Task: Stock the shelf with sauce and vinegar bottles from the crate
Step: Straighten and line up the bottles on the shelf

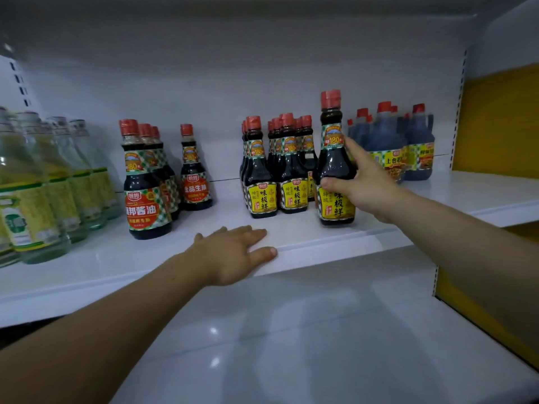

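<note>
My right hand (pixel 364 185) grips a dark sauce bottle (pixel 335 158) with a red cap and yellow label, which stands upright near the front of the white shelf (pixel 306 237). My thumb lies across its front and my fingers wrap round its right side. Just left of it stand several matching yellow-label bottles (pixel 288 170) in rows. My left hand (pixel 236 252) rests flat on the shelf's front edge, fingers straight, holding nothing. The crate is out of view.
Red-label soy sauce bottles (pixel 145 185) stand left of centre, with one more (pixel 194 173) behind. Clear vinegar bottles (pixel 43 185) fill the far left. Large dark jugs (pixel 399 144) sit at the back right. A lower white shelf (pixel 291 345) lies below; a yellow panel (pixel 501 121) is right.
</note>
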Tool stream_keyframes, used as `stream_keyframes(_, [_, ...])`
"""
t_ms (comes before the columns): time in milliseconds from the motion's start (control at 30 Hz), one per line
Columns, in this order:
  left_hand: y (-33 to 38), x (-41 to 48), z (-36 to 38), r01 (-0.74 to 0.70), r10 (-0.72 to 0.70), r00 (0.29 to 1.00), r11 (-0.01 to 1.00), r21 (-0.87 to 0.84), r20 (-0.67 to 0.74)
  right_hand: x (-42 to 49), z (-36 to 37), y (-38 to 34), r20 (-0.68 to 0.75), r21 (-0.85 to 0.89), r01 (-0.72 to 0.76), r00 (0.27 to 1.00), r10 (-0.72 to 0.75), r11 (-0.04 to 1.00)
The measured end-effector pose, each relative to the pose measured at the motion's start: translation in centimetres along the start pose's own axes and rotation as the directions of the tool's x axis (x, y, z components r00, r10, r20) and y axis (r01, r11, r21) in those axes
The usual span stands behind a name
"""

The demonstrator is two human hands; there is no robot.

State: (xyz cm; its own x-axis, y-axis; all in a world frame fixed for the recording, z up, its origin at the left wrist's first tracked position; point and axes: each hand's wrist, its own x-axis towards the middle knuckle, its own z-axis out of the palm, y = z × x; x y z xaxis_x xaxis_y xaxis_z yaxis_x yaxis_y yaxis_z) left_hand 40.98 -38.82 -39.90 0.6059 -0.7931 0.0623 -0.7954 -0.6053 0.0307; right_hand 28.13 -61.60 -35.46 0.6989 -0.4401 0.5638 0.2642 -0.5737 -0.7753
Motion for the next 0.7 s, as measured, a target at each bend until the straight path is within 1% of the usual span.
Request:
stream_keyframes(233, [0.0, 0.0, 0.5, 0.003, -0.003, 1.0, 1.0, 0.018, -0.012, 2.6, -0.2, 4.2, -0.019, 0.023, -0.008, 1.0, 0.008, 1.0])
stream_keyframes(333, [0.1, 0.1, 0.6, 0.009, -0.009, 1.0, 1.0, 0.017, -0.005, 3.7, 0.0, 5.3, -0.013, -0.006, -0.001, 1.0, 0.001, 1.0])
stream_keyframes(600, [0.1, 0.1, 0.7, 0.013, -0.013, 1.0, 1.0, 0.023, 0.003, 7.1, -0.6, 7.5, 0.051, -0.039, -0.068, 0.996, 0.07, 0.997])
stream_keyframes(700, [0.2, 0.2, 0.7, 0.009, -0.009, 1.0, 0.999, 0.035, -0.002, 8.1, -0.4, 8.3, 0.062, -0.024, -0.078, 0.995, 0.079, 0.997])
